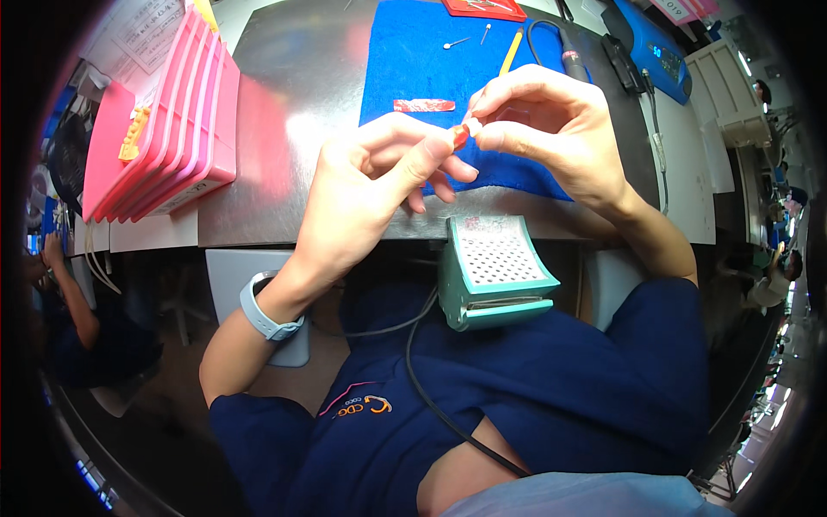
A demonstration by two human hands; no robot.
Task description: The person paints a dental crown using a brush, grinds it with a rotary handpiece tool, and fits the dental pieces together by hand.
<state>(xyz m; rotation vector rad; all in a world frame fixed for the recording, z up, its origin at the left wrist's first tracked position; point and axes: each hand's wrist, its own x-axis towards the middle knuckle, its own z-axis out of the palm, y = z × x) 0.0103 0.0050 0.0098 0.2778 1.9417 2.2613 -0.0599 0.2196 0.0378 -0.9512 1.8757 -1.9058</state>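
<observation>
Over a blue cloth mat (413, 65), my two hands meet at a small orange-red piece (460, 136). My left hand (366, 177) pinches it between thumb and forefinger, its other fingers loosely curled. My right hand (560, 125) closes thumb and fingertips on a tiny white part (473, 126) touching the orange-red piece. Whether the two are joined I cannot tell. Just beyond my left fingers, a red and white strip (424, 105) lies on the mat. Farther back are two small parts with thin wire leads, one of them a pale-headed component (448, 46).
A red tray (482, 9) with small parts sits at the far edge. A yellow stick (511, 52), a soldering iron (571, 60) and a blue soldering station (659, 60) stand right. Pink racks (164, 129) fill the left. A green box with perforated top (500, 263) is before my chest.
</observation>
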